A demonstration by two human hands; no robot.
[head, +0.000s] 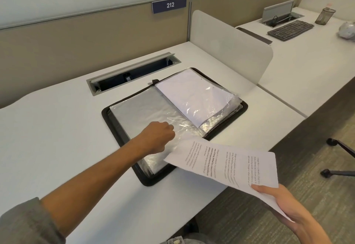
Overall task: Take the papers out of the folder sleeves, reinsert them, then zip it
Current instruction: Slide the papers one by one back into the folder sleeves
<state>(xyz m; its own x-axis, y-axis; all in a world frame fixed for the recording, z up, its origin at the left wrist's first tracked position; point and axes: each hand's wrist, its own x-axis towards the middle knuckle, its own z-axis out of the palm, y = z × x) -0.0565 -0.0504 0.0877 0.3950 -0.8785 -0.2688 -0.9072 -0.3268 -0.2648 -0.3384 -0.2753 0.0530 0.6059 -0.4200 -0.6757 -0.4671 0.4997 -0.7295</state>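
Printed white paper sheet (226, 165) is pinched in the right hand (284, 203); a clear plastic sleeve (153, 113) of the black zip folder (123, 130) is pinched by the left hand (156, 138). Judged mid-task, the sleeve mouth must be held apart next.

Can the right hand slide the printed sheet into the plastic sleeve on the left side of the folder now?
Probably yes. The right hand holds the printed sheet with its far corner already over the folder, and the left hand grips the plastic sleeve near that corner. Nothing else lies between them.
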